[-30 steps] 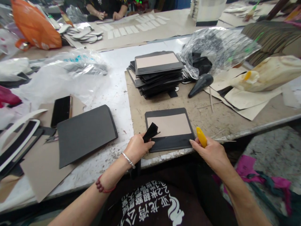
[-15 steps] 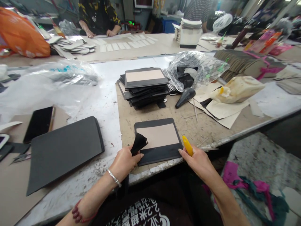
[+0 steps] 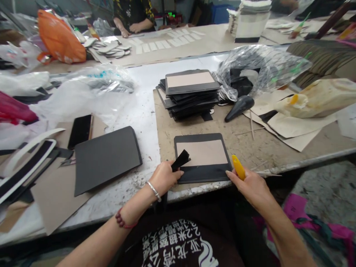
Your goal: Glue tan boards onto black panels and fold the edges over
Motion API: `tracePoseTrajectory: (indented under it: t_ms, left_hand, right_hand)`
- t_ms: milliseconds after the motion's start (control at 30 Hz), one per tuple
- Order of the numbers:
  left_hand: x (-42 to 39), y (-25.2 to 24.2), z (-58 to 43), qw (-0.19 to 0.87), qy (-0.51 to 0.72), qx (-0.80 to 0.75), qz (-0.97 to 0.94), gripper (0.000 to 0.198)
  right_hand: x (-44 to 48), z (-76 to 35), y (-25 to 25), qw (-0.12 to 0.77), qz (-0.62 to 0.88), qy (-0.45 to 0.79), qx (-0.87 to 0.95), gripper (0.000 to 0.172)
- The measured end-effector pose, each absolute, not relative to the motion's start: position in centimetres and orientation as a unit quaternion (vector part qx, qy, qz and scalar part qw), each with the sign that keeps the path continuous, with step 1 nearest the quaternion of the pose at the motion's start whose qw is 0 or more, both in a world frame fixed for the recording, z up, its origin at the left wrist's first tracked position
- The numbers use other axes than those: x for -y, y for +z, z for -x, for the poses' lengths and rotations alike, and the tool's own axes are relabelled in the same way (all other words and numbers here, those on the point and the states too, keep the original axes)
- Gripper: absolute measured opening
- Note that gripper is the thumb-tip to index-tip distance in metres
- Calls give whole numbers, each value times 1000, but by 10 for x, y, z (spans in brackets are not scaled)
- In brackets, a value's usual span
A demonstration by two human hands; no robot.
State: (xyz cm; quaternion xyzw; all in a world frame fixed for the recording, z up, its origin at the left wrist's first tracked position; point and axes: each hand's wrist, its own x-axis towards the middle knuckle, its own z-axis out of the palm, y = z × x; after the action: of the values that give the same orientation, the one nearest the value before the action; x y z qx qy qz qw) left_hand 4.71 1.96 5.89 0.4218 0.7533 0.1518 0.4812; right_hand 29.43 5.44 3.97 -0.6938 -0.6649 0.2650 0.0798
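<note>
Black panel [image 3: 207, 172] lies between both hands.

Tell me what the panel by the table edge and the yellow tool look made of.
The panel: probably matte black leather-like sheet around a tan board, dull and flat. The yellow tool: likely hard plastic, smooth, slightly glossy.

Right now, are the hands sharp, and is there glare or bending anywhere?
Head view: the left hand on the black flat strip and the right hand on the yellow plastic tool are sharp; head view: glare on the crinkled clear plastic bag; the grey table edge bows slightly.
</note>
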Motion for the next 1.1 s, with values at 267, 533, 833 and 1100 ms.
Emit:
tracePoseTrajectory:
  t_ms: [267,533,833,1100]
  left_hand:
    - [-19,54,-45,459,155,-755,-441,11]
    - [-19,60,-46,449,143,-758,-451,8]
    - [-18,51,-45,454,152,-757,-445,10]
    - [-19,53,-46,464,145,-756,-438,8]
  right_hand:
    - [-54,-294,38,67,696,246,671,28]
    - [-52,-294,36,82,687,239,681,29]
    - [-50,-294,38,97,673,235,694,27]
    - [-51,-293,40,82,679,237,690,27]
